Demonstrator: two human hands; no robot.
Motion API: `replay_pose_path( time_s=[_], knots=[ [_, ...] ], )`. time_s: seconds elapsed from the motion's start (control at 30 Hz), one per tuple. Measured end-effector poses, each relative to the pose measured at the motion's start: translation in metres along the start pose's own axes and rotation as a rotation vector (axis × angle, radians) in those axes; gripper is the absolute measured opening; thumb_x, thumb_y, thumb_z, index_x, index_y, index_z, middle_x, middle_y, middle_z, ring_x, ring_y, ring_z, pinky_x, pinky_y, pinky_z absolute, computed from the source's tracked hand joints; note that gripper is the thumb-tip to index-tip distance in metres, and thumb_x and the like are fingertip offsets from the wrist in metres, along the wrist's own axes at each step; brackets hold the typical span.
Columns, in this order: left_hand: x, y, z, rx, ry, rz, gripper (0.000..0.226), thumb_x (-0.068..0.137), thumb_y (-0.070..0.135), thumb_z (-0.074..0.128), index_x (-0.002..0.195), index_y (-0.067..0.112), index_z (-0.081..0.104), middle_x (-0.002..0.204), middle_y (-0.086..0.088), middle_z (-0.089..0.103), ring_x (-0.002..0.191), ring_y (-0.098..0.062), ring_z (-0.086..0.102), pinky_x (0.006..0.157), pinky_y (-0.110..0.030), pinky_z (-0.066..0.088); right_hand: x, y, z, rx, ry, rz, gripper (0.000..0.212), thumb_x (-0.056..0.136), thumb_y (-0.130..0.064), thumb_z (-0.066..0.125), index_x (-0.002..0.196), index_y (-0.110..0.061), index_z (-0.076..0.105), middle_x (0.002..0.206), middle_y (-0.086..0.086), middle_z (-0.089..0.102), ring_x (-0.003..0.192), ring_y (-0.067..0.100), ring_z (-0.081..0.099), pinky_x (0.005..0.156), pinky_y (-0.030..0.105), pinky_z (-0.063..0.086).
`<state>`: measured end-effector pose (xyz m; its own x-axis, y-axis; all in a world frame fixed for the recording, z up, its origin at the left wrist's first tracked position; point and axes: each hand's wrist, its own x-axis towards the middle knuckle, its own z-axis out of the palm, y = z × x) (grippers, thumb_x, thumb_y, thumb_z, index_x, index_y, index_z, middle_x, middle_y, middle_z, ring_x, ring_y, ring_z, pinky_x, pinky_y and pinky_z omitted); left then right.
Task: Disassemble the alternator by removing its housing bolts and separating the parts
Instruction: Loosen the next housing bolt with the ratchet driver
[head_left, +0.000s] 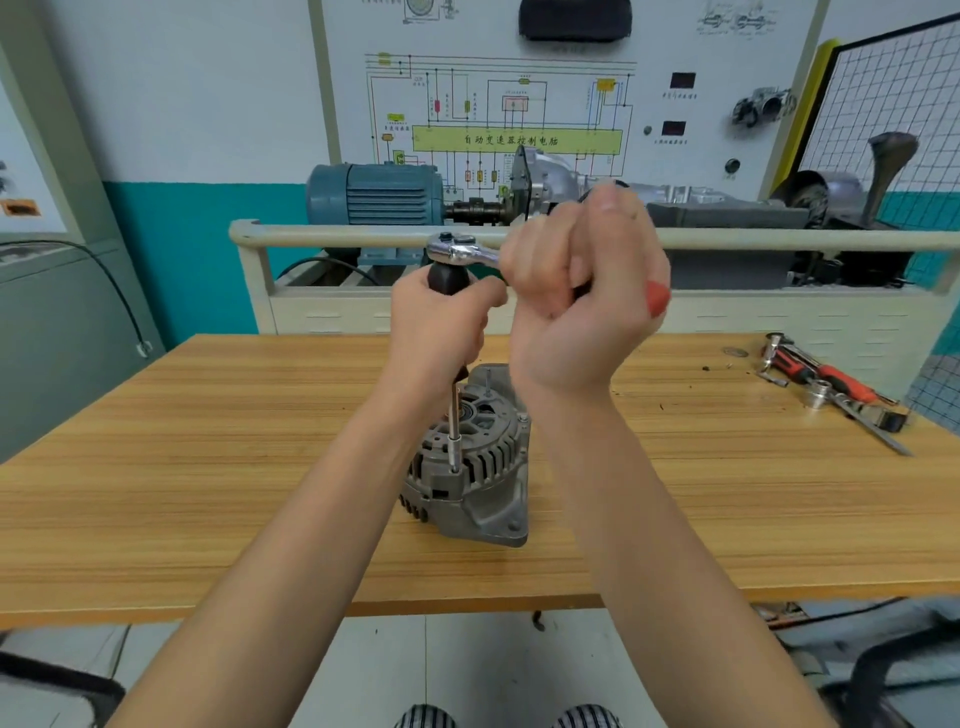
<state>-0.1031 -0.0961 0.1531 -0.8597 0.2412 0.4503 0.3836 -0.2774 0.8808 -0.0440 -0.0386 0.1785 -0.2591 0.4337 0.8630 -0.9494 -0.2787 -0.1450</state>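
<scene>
— Where's the alternator (470, 467)?
— Standing on the wooden table (208, 467), near its front edge, roughly mid-table. Vented grey housing facing up, mounting lug toward the viewer.

— And relative to the hands?
— Directly beneath both. Linked to them only by the driver shaft (455, 415), running straight down, its socket tip seated on the top of the housing near the vents. No skin touching the casing.

— Left hand (441, 332)?
— Above the alternator, fingers curled tight round the driver's black handle (448, 278), holding it upright.

— Right hand (582, 291)?
— Higher and a little to the right, fist wrapped round the handle of a chrome ratchet (460, 250). Ratchet head sitting on top of the black handle, lever lying level. Red-orange mark on the heel of the palm.

— Anything else on the table?
— Far right, well apart from the alternator: a cluster of loose tools (826, 384), red-and-black grips, a socket, some bits. Cannot tell each one apart.

— Behind?
— Training rig with a blue-grey motor (374, 195) and a wiring-diagram panel (514, 114).
</scene>
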Motion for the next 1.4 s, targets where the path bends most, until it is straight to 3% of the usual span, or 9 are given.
replay_pose_path(
  time_s=[0.17, 0.27, 0.4, 0.53, 0.67, 0.8, 0.97, 1.2, 1.4],
  knots=[
    [0.008, 0.007, -0.023, -0.115, -0.372, -0.078, 0.029, 0.076, 0.008, 0.062, 0.053, 0.017, 0.046, 0.046, 0.0, 0.04, 0.04, -0.016, 0.032, 0.043, -0.024, 0.029, 0.038, 0.007, -0.032, 0.484, 0.225, 0.546, 0.06, 0.098, -0.015, 0.029, 0.038, -0.017, 0.035, 0.031, -0.005, 0.024, 0.026, 0.009, 0.02, 0.038, 0.019, 0.019],
    [0.011, 0.009, -0.02, -0.129, -0.491, -0.133, 0.035, 0.077, 0.01, 0.06, 0.048, 0.019, 0.042, 0.042, 0.003, 0.033, 0.034, -0.012, 0.028, 0.039, -0.02, 0.024, 0.047, 0.021, -0.045, 0.69, 0.364, 0.715, 0.061, 0.096, -0.018, 0.03, 0.035, -0.015, 0.031, 0.029, -0.004, 0.023, 0.023, 0.011, 0.022, 0.036, 0.02, 0.015],
    [0.012, 0.008, -0.014, -0.153, -0.428, -0.172, 0.049, 0.089, 0.004, 0.052, 0.046, 0.019, 0.035, 0.037, 0.006, 0.026, 0.029, -0.007, 0.018, 0.036, -0.015, 0.014, 0.045, 0.02, -0.045, 0.679, 0.412, 0.667, 0.057, 0.095, -0.015, 0.031, 0.038, -0.016, 0.032, 0.031, -0.004, 0.023, 0.024, 0.011, 0.021, 0.037, 0.019, 0.016],
    [0.01, 0.005, -0.007, -0.085, -0.194, -0.115, 0.046, 0.089, 0.0, 0.051, 0.051, 0.019, 0.031, 0.04, 0.005, 0.024, 0.033, -0.01, 0.015, 0.039, -0.016, 0.014, 0.032, 0.006, -0.031, 0.504, 0.334, 0.493, 0.057, 0.097, -0.012, 0.03, 0.04, -0.018, 0.033, 0.033, -0.005, 0.022, 0.029, 0.009, 0.016, 0.039, 0.02, 0.016],
    [0.005, 0.007, 0.008, -0.005, 0.072, -0.057, 0.041, 0.084, -0.003, 0.054, 0.056, 0.017, 0.033, 0.039, 0.008, 0.03, 0.036, -0.009, 0.022, 0.039, -0.017, 0.019, 0.004, 0.002, -0.001, 0.074, 0.13, 0.086, 0.047, 0.092, -0.003, 0.037, 0.047, -0.021, 0.037, 0.037, -0.006, 0.027, 0.035, 0.008, 0.019, 0.044, 0.025, 0.016],
    [0.001, 0.009, 0.011, -0.045, 0.107, -0.019, 0.036, 0.075, 0.014, 0.058, 0.051, 0.021, 0.032, 0.054, -0.002, 0.028, 0.058, -0.015, 0.026, 0.054, -0.031, 0.021, -0.014, 0.004, 0.015, -0.267, -0.032, -0.22, 0.024, 0.085, -0.008, 0.043, 0.069, -0.026, 0.042, 0.057, -0.01, 0.041, 0.044, 0.007, 0.03, 0.047, 0.026, 0.023],
    [0.001, 0.004, -0.002, 0.017, -0.012, -0.011, 0.037, 0.082, -0.005, 0.059, 0.06, 0.015, 0.037, 0.047, 0.003, 0.032, 0.041, -0.011, 0.026, 0.042, -0.021, 0.023, 0.004, -0.001, 0.001, 0.02, 0.012, 0.039, 0.04, 0.086, -0.002, 0.037, 0.052, -0.022, 0.04, 0.037, -0.007, 0.029, 0.034, 0.006, 0.021, 0.045, 0.024, 0.016],
    [0.012, 0.011, -0.021, -0.131, -0.46, -0.148, 0.031, 0.075, 0.01, 0.061, 0.049, 0.017, 0.045, 0.047, 0.0, 0.039, 0.042, -0.018, 0.038, 0.046, -0.023, 0.034, 0.046, 0.013, -0.04, 0.533, 0.304, 0.635, 0.061, 0.097, -0.015, 0.029, 0.036, -0.016, 0.034, 0.03, -0.005, 0.022, 0.025, 0.009, 0.02, 0.037, 0.019, 0.017],
    [0.01, 0.004, -0.016, -0.136, -0.494, -0.24, 0.049, 0.084, 0.01, 0.056, 0.042, 0.021, 0.032, 0.035, 0.007, 0.024, 0.029, -0.007, 0.017, 0.036, -0.019, 0.011, 0.043, 0.017, -0.042, 0.667, 0.371, 0.636, 0.059, 0.097, -0.016, 0.03, 0.038, -0.016, 0.033, 0.031, -0.004, 0.022, 0.025, 0.01, 0.018, 0.037, 0.019, 0.016]
  ],
)
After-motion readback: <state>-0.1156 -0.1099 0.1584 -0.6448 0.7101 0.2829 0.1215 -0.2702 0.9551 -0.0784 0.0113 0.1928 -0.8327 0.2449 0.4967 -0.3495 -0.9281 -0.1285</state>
